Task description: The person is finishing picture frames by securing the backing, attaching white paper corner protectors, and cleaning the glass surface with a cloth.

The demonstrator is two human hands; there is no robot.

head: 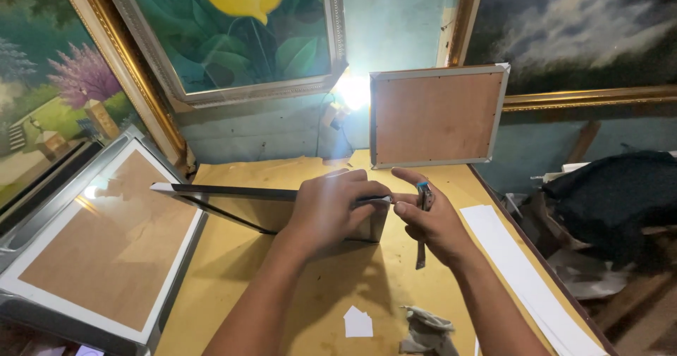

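Crumpled rag [425,330] on yellow table [310,306]; paintings [240,24] behind.

Picture-framing workshop, framed paintings [240,31], backing boards [436,115], yellow workbench [317,306]

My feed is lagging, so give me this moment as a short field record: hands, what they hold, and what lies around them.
left hand: grips the right end of a dark picture frame, tilted up off the table
right hand: holds a small metal tool at the frame's corner
table: yellow top
near edge: white paper scrap, crumpled cloth
right side: white strips
back wall: brown-backed frame, leaning
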